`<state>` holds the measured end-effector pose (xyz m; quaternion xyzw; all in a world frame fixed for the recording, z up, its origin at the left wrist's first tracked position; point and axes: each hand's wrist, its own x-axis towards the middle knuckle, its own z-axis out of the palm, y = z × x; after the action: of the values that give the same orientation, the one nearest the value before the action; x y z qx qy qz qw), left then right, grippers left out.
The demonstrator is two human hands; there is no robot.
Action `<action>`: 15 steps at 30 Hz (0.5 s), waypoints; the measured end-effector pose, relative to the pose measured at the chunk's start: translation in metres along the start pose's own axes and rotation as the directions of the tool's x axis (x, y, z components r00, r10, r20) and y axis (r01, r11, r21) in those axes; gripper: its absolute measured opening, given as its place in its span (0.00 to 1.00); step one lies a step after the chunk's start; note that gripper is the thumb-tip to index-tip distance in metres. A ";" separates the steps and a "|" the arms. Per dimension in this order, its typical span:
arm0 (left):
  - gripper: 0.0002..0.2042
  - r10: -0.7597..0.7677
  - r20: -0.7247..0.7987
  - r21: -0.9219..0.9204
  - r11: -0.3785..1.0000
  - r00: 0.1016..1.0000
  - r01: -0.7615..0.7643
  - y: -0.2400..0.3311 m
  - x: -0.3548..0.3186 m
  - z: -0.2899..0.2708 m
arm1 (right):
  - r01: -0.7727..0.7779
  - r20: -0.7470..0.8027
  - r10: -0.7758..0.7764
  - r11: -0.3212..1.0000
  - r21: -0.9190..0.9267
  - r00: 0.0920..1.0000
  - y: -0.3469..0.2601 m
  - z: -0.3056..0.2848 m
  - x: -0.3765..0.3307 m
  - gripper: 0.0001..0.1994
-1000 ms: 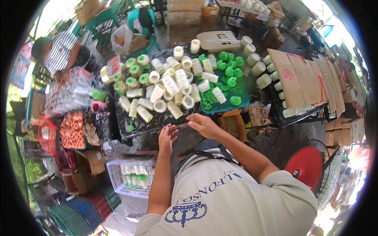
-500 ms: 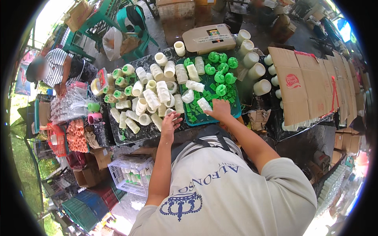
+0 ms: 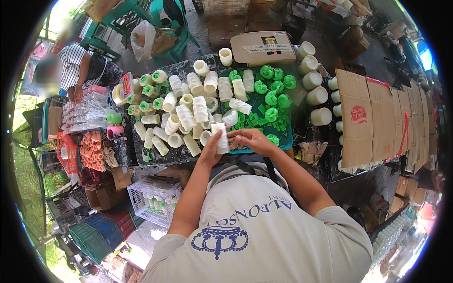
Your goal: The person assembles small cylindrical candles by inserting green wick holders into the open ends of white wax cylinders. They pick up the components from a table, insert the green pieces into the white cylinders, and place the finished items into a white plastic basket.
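Note:
Close to my body, over the near left corner of a teal tray (image 3: 286,145), a white ribbed hollow cylinder (image 3: 219,139) stands upright in my left hand (image 3: 211,151). The fingers of my left hand wrap round its side. My right hand (image 3: 254,140) is just right of the cylinder, fingers spread and bent toward it; whether they touch it I cannot tell. Small green pieces (image 3: 281,120) and green rounded, petal-like pieces (image 3: 271,98) fill much of the tray. A few white cylinders (image 3: 240,106) lie across its left part.
Many white cylinders (image 3: 185,117) crowd the black table left of the tray, some with green inside (image 3: 147,91). Larger cream cylinders (image 3: 312,80) line its right side, beside a cardboard sheet (image 3: 361,118). A person in a striped shirt (image 3: 74,61) works at far left.
My right hand has brought the white cylinder from the tray toward my body, and my left hand has closed round it. My right hand's fingers have spread. The view has shifted slightly.

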<state>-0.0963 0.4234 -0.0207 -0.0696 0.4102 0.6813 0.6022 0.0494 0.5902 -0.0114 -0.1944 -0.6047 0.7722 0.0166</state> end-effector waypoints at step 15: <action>0.35 0.690 -0.189 0.641 0.625 0.698 -0.445 -0.017 -0.108 -0.032 | -0.495 0.469 0.263 0.720 0.486 0.843 -0.003 0.100 0.047 0.33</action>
<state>-0.0658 0.3190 0.0142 0.0989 0.7059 0.6595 0.2387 -0.0265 0.5104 -0.0024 -0.1534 -0.2720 0.9290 -0.1985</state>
